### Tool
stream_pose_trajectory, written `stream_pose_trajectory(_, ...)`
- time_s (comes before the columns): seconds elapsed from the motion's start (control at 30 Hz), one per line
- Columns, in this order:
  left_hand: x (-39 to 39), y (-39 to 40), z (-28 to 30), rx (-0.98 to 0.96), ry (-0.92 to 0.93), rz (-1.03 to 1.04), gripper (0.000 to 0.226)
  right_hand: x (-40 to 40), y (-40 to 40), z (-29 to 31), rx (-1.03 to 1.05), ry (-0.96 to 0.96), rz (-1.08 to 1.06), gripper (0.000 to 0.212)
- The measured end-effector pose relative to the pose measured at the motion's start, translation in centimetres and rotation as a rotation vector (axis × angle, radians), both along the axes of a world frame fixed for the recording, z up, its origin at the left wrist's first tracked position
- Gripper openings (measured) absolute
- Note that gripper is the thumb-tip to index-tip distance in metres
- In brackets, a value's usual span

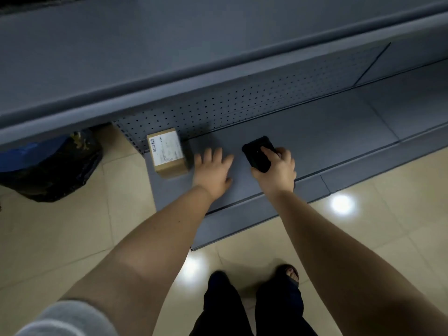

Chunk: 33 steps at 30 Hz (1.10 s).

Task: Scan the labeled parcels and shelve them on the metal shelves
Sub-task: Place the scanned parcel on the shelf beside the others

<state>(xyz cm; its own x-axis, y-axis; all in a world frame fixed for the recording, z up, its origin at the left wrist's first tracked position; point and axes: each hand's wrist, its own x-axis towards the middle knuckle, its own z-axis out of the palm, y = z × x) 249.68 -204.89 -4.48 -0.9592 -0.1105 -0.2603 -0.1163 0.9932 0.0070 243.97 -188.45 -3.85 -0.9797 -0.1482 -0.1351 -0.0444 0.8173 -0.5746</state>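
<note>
A small brown cardboard parcel point(169, 154) with a white barcode label on top sits at the left end of the bottom grey metal shelf point(315, 141). My left hand point(213, 169) hovers just right of the parcel with its fingers spread, holding nothing. Whether its fingertips touch the box I cannot tell. My right hand point(276, 169) grips a black handheld scanner point(258, 152) over the middle of the same shelf, index finger lying on its top.
A perforated grey back panel point(242, 103) stands behind the shelf and an upper shelf point(169, 57) overhangs it. A dark plastic bag point(53, 166) lies on the beige tiled floor at left. My legs and feet stand below, near the shelf's front edge.
</note>
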Motion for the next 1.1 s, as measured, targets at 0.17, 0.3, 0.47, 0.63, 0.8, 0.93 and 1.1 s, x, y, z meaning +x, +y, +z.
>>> stream_pose_trajectory(0.17, -6.9, 11.2, 2.7, 0.066, 0.038, -0.069, 0.065, -3.8, 11.6, 2.7, 0.001, 0.051, -0.161, 0.064)
stream_pose_trajectory(0.3, -14.0, 23.6, 5.3, 0.083, 0.128, -0.153, 0.065, -7.9, 24.1, 5.1, 0.013, 0.091, -0.299, 0.063)
stream_pose_trajectory(0.47, -22.4, 41.2, 9.7, 0.079, 0.224, -0.31, 0.062, -12.9, 41.4, 8.5, -0.008, 0.128, -0.455, 0.06)
stream_pose_trajectory(0.63, -30.2, 57.9, 13.9, 0.115, 0.294, -0.401, 0.063, -18.0, 58.2, 12.7, 0.018, 0.19, -0.559, 0.06)
stream_pose_trajectory(0.8, -37.9, 71.7, 18.0, 0.15, 0.371, -0.492, 0.067, -23.9, 72.3, 17.7, 0.108, 0.222, -0.632, 0.061)
stream_pose_trajectory(0.93, -44.9, 81.1, 19.8, 0.154, 0.419, -0.586, 0.064, -29.5, 81.3, 20.2, 0.138, 0.271, -0.663, 0.06)
stream_pose_trajectory(1.1, -55.8, 92.8, 23.0, 0.168, 0.508, -0.72, 0.057, -38.9, 91.8, 23.2, 0.191, 0.315, -0.754, 0.058)
